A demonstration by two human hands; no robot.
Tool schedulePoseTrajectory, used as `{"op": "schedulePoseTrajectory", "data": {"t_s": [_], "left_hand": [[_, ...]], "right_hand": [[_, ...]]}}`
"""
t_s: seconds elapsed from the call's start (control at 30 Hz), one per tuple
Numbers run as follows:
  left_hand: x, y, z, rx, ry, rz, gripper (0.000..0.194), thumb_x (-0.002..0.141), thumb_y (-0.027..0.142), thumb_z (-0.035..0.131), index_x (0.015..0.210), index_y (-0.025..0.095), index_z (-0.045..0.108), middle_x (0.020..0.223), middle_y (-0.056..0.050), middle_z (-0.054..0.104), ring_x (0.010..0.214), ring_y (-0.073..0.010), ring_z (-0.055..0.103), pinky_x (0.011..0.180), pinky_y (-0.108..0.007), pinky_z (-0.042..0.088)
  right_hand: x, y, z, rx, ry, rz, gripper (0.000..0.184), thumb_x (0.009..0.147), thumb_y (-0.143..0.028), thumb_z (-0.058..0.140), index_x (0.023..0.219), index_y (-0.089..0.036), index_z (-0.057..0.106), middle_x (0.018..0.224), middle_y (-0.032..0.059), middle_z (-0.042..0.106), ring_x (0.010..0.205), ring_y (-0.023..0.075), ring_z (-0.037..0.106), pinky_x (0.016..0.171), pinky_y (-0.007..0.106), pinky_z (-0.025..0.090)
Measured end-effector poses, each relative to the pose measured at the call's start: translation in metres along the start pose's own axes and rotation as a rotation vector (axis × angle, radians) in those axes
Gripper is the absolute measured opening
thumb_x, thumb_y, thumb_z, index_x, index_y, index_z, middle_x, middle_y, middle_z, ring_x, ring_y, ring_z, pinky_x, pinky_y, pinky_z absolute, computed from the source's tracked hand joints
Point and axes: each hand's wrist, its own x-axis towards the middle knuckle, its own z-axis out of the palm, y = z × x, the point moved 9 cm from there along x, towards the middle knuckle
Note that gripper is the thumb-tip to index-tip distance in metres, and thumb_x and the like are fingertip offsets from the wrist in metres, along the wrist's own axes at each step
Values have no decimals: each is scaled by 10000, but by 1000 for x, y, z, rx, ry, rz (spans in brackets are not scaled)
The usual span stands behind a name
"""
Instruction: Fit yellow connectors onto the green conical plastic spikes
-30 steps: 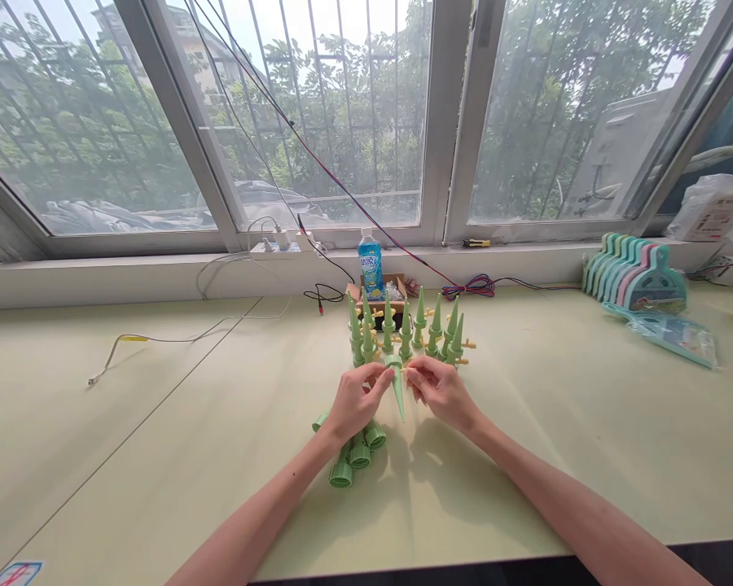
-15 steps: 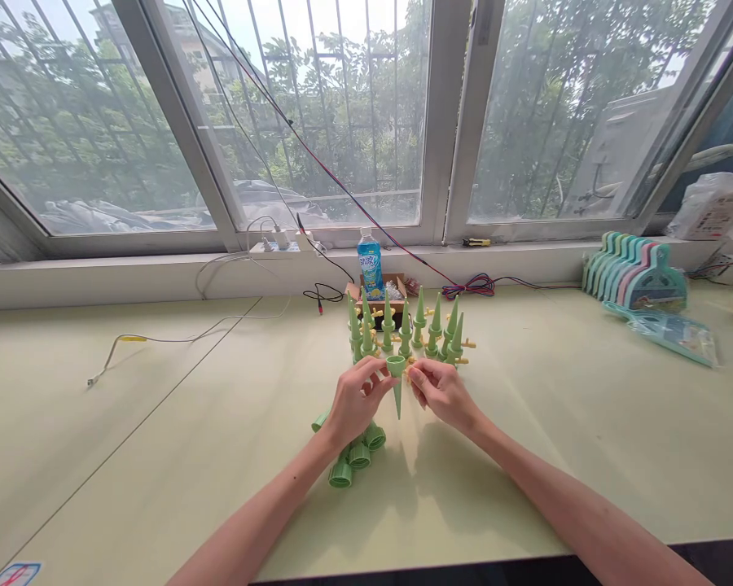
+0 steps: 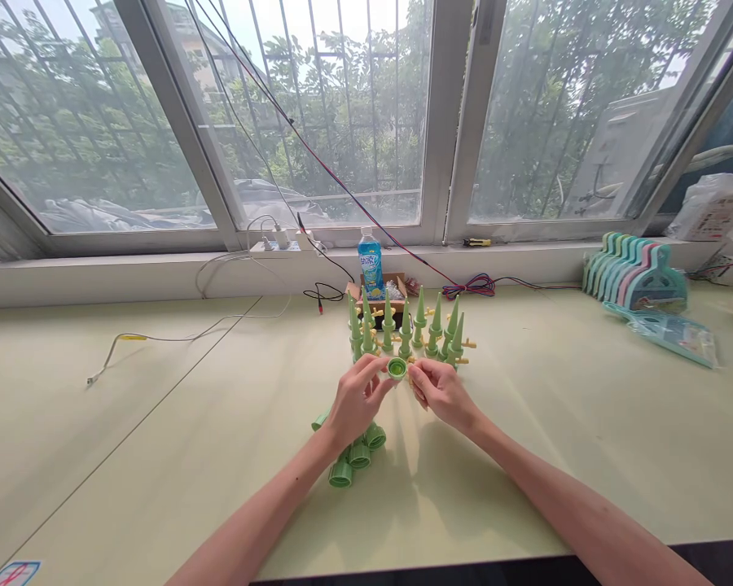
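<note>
Between thumb and fingers, my left hand (image 3: 355,400) grips a green plastic watering spike (image 3: 397,369) by its round collar. The spike's hollow, threaded mouth faces me, so its pointed end is hidden behind. My right hand (image 3: 443,395) is pinched close against the spike's right side, on its small yellow valve, which the fingers mostly cover. Just beyond both hands stand several green watering spikes (image 3: 433,330), points up, with yellow valves sticking out sideways. Under my left wrist lie several loose green spikes (image 3: 359,454), their open ends towards me.
Behind the standing spikes is a small cardboard box (image 3: 397,281) with a blue bottle (image 3: 371,264). Cables (image 3: 473,285) lie along the sill. At the right is a row of pastel plastic pieces (image 3: 635,273) and a bagged one (image 3: 669,334). A white cable (image 3: 177,335) crosses the left side.
The held spike has tilted: its mouth has turned from facing up to facing me, and its point has swung away out of sight. Both hands stay in nearly the same place.
</note>
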Motion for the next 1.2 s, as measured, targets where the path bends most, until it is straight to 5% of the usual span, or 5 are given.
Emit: {"op": "schedulePoseTrajectory", "data": {"t_s": [0.17, 0.3, 0.57, 1.07, 1.2], "left_hand": [[0, -4, 2, -31, -20, -89, 228, 906, 321, 540, 1100, 200, 552, 930, -47, 583, 632, -88, 536, 493, -186, 458], [-1, -17, 0, -190, 18, -254, 199, 939, 377, 466, 925, 185, 512, 761, -2, 555, 558, -79, 505, 468, -178, 410], [-8, -38, 17, -363, -98, -508, 548, 920, 582, 390, 600, 155, 515, 397, 37, 421, 351, -69, 359, 381, -203, 283], [-9, -34, 25, -425, -214, -484, 444, 906, 522, 470, 640, 172, 406, 464, 57, 390, 411, -53, 295, 396, -183, 243], [-8, -31, 23, -414, -224, -461, 399, 906, 505, 484, 713, 156, 492, 502, 55, 397, 446, -60, 325, 417, -181, 276]], "right_hand": [[1, -1, -4, -51, 37, -14, 401, 934, -504, 467, 667, -206, 450, 520, -44, 435, 424, 96, 399, 440, 242, 346], [1, 0, -5, -72, 41, -25, 388, 931, -504, 469, 689, -201, 476, 550, -35, 461, 440, 99, 417, 452, 242, 355], [1, -5, -3, -153, 9, -98, 319, 937, -432, 482, 740, -187, 535, 602, -16, 496, 494, 107, 445, 484, 235, 367], [1, 0, -4, -189, 2, -74, 313, 940, -407, 470, 720, -187, 501, 558, -32, 460, 469, 100, 404, 465, 230, 337], [1, 1, -4, -214, 1, -65, 316, 941, -392, 463, 699, -189, 480, 524, -42, 426, 458, 98, 366, 458, 233, 310]]}}
